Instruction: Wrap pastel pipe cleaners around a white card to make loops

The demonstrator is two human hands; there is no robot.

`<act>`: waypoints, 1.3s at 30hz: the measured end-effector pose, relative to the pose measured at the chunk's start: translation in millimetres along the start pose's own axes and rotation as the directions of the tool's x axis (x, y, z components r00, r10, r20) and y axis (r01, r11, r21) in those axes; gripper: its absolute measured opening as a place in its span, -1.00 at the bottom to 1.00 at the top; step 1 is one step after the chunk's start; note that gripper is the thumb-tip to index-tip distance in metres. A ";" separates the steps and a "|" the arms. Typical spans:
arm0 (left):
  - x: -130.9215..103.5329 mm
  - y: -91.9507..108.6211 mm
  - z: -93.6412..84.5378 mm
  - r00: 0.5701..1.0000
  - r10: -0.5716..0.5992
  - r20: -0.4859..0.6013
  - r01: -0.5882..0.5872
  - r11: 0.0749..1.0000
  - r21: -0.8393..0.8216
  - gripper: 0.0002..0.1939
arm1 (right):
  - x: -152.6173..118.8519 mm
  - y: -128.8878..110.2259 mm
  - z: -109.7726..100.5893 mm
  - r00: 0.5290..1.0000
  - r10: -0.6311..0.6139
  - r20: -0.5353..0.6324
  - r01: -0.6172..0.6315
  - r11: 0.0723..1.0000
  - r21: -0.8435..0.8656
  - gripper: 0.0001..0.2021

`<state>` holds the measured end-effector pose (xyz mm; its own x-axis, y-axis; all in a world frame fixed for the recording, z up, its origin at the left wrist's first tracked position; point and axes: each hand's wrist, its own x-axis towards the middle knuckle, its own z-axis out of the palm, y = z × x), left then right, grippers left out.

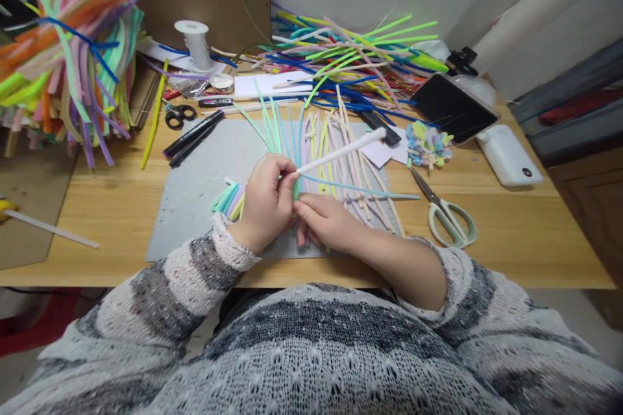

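Observation:
My left hand (pixel 270 198) is closed in a pinch, with a thick white stick (pixel 343 150) slanting up to the right from its fingertips. Against it, my right hand (pixel 326 217) is closed too, its thumb and finger on a short green piece (pixel 296 189) between the hands. A light blue pipe cleaner (pixel 370 190) runs out rightward from the same spot; which hand grips it is hard to tell. Under and behind the hands, pastel pipe cleaners (pixel 321 142) lie on a grey cutting mat (pixel 195 175). Folded pastel pieces (pixel 228 200) rest beside my left wrist.
A big bundle of pipe cleaners (pixel 73 58) stands at left, with a loose pile (pixel 350 45) at the back. Light-handled scissors (pixel 448 217), a pastel flower cluster (pixel 429 142), a phone (pixel 455 107) and a white case (pixel 510 155) lie right. Black scissors (pixel 180 117) and markers (pixel 195 139) lie left.

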<state>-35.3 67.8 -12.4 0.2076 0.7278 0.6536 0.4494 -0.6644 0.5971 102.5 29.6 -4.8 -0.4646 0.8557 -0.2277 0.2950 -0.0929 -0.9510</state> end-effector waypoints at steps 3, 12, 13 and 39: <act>-0.1 -0.3 -1.1 0.999 -0.032 0.020 0.032 0.999 -0.019 -0.92 | 0.9 -2.2 -0.1 1.000 0.008 -0.008 -0.008 0.996 -0.087 -0.69; 9.8 -4.7 -15.9 0.895 -0.343 0.286 0.416 0.872 -0.257 -0.95 | -35.9 -37.4 -82.1 0.985 0.153 0.077 -0.135 0.970 -0.203 -0.68; 10.5 -5.0 -16.7 0.890 -0.349 0.292 0.425 0.868 -0.256 -0.94 | -36.4 -33.2 -97.5 0.987 0.125 -0.102 -0.142 0.974 -0.178 -0.60; 18.5 -5.1 -21.8 0.736 -0.462 0.496 0.638 0.718 -0.279 -0.88 | -19.3 -1.6 -116.8 0.850 -0.190 -0.491 0.036 0.952 -0.305 -0.73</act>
<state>-52.7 80.9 6.8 0.3757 0.9264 -0.0255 0.2129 -0.0595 0.9753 208.5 72.6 25.5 -0.0409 0.9951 0.0901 0.5188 0.0983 -0.8492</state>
